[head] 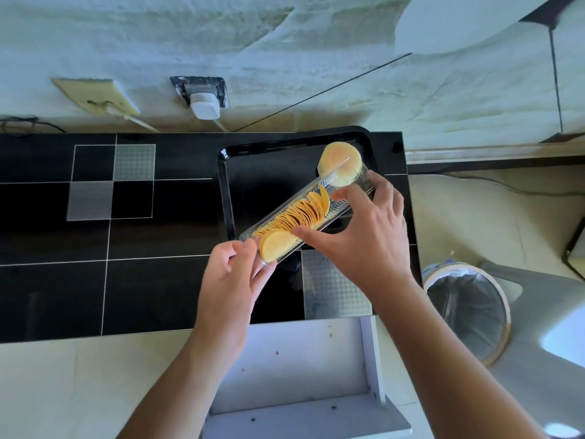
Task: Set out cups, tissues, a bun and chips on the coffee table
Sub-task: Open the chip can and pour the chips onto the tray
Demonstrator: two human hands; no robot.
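A long clear plastic chip tray (345,198) holding a row of stacked chips (294,218) lies slanted above a black serving tray (228,185) on the black coffee table (95,280). My left hand (234,277) pinches the tray's near end. My right hand (364,236) grips its far half from above, thumb near the chips. A round pale bun (338,158) sits in the black tray's far right corner, partly behind the clear tray. No cups or tissues are in view.
An open white drawer (300,369) juts out under the table's near edge. A lined waste bin (468,308) stands on the floor at right. Two wall sockets, one with a white plug (204,106), are behind the table.
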